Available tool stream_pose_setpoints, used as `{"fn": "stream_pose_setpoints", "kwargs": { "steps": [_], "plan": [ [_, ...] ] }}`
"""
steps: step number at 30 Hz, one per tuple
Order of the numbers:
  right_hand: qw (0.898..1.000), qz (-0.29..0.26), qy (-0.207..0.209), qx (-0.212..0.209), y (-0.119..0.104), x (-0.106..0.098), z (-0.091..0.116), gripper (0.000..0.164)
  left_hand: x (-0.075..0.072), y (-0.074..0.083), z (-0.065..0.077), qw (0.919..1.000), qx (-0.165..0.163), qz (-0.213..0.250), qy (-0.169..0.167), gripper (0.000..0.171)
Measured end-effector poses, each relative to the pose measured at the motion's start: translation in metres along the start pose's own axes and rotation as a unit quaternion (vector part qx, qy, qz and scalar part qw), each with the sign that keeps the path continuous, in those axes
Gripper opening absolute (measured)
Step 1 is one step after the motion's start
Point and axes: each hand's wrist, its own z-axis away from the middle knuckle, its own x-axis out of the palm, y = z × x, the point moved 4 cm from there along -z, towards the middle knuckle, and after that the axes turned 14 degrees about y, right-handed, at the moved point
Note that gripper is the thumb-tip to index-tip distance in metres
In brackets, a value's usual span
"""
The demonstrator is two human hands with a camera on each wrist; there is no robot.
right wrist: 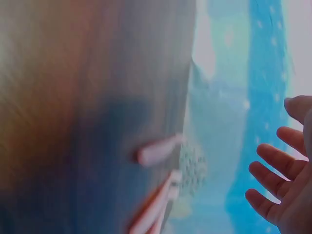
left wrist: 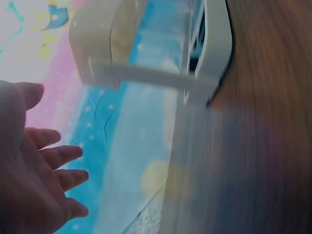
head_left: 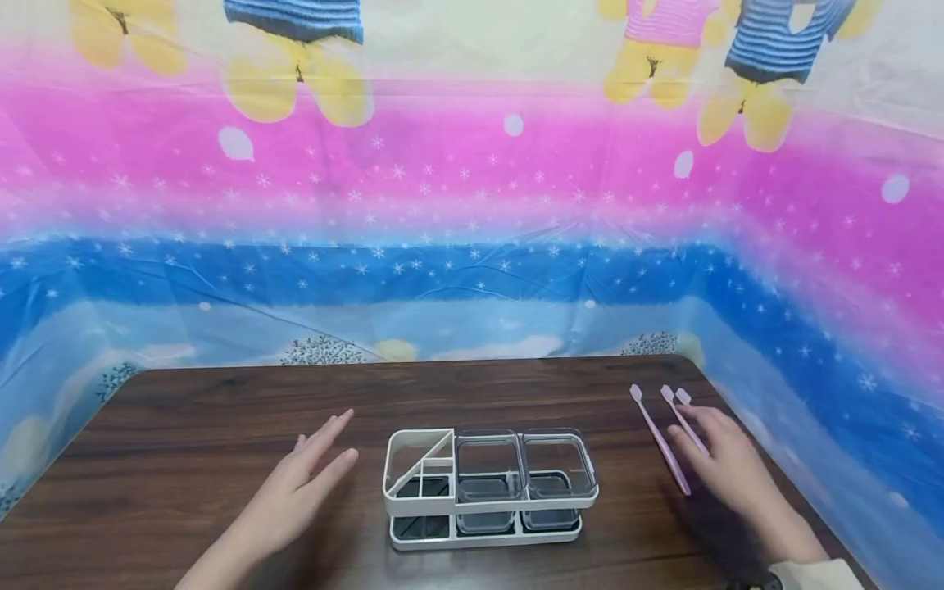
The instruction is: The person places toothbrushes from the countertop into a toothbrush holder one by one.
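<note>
Head view showed a white two-tier rack near the front of the dark wooden table, between the person's two hands, which were well apart from each other. Two clear, grey-tinted cups stood side by side in its middle and right sections; a diagonal bar and thinner dividers split the left section. Dark inserts lined the lower tier.

The left hand hovered just beside the rack's left end, fingers straight and thumb apart from them; in the left wrist view a gap separated it from the rack.

The right hand was over the table's right side, its fingers extended and loosely spread. Three pink toothbrushes lay near it, heads toward the far edge: one to the left, two close together and partly hidden by the fingers in the head view. The right wrist view, though blurred, showed that hand apart from them.

Behind the table hung a pink and blue cloth with snowflakes.
</note>
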Motion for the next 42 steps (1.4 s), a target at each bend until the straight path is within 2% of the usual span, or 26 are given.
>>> {"fn": "stream_pose_setpoints", "kwargs": {
  "steps": [4,7,10,18,24,31,37,42],
  "plan": [
    [0.999,0.004,-0.002,0.043,0.025,-0.002,-0.015,0.036,0.005,0.006,0.001,0.997,-0.032,0.066,0.025,0.045],
    [0.998,0.007,-0.01,0.066,0.038,0.0,-0.024,0.037,0.009,0.01,0.001,0.9905,-0.044,0.123,0.044,0.042],
    [0.996,0.015,-0.03,0.087,0.048,0.005,-0.029,0.041,0.014,0.011,0.002,0.9846,-0.051,0.157,0.056,0.04],
    [0.985,0.02,-0.098,0.142,0.083,0.022,-0.025,0.049,0.025,0.013,0.004,0.9791,-0.089,0.178,0.042,0.039],
    [0.971,0.019,-0.14,0.191,0.105,0.029,-0.015,0.054,0.032,0.015,0.007,0.9688,-0.126,0.212,0.03,0.038],
    [0.953,0.022,-0.172,0.247,0.124,0.037,-0.009,0.056,0.036,0.017,0.008,0.9622,-0.145,0.23,0.018,0.04],
    [0.946,0.036,-0.19,0.261,0.136,0.039,-0.006,0.051,0.04,0.017,0.009,0.9562,-0.153,0.249,0.011,0.04],
    [0.945,0.048,-0.199,0.256,0.14,0.042,-0.006,0.048,0.041,0.015,0.011,0.9556,-0.159,0.248,0.01,0.04]
  ]
}}
